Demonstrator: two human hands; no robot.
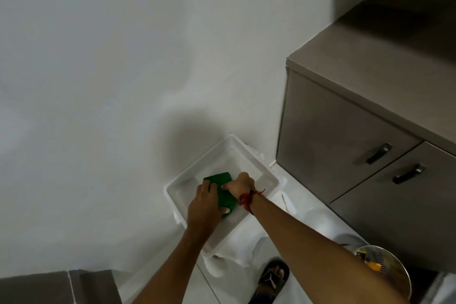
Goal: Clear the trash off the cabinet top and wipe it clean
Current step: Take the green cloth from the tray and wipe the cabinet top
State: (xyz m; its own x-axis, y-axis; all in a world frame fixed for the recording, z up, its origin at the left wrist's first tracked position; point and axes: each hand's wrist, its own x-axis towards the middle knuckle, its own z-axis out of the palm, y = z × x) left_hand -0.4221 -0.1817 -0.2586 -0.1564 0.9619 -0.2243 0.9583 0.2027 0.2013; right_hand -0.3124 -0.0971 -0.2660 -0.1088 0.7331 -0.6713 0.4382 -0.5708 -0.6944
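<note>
Floor: pale tiles under both hands; white tub around the hands; sandalled foot below the right arm

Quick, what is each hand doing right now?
Left hand: closed on the green cloth, over the white tub.
Right hand: closed on the same cloth.

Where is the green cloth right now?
The green cloth is low in the head view, inside the white tub on the floor, held between the left hand and right hand.
</note>
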